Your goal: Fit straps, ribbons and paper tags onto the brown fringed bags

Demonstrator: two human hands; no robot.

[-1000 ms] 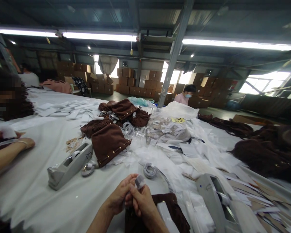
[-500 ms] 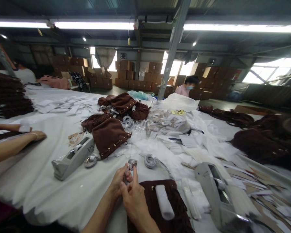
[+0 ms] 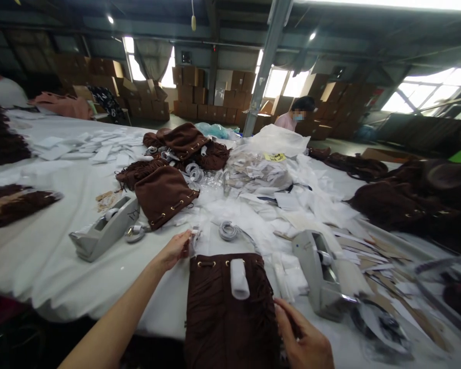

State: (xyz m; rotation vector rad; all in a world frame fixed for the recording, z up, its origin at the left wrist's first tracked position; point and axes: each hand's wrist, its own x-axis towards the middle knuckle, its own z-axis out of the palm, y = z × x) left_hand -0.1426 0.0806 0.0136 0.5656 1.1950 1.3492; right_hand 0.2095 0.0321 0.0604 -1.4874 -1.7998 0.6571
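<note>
My left hand is closed on a grey rolled strap with a metal buckle, just beyond the top left corner of a brown fringed drawstring bag. The bag lies flat at the table's front edge, gold eyelets along its top. Across its upper part lies a white wrapped roll. At the bag's right edge is my right hand, its fingers closed on the fringed side; the fingertips are partly hidden. Another grey coiled strap rests on the cloth beyond the bag.
Tape dispensers stand left and right. Further back are a brown bag, a plastic sack of paper pieces and white packets. A co-worker's arm reaches in at left. Cardboard strips lie at right.
My hands were together at the grey strap. My right hand has moved right and down to the bag's side, while my left keeps the strap. The view has tilted down.
</note>
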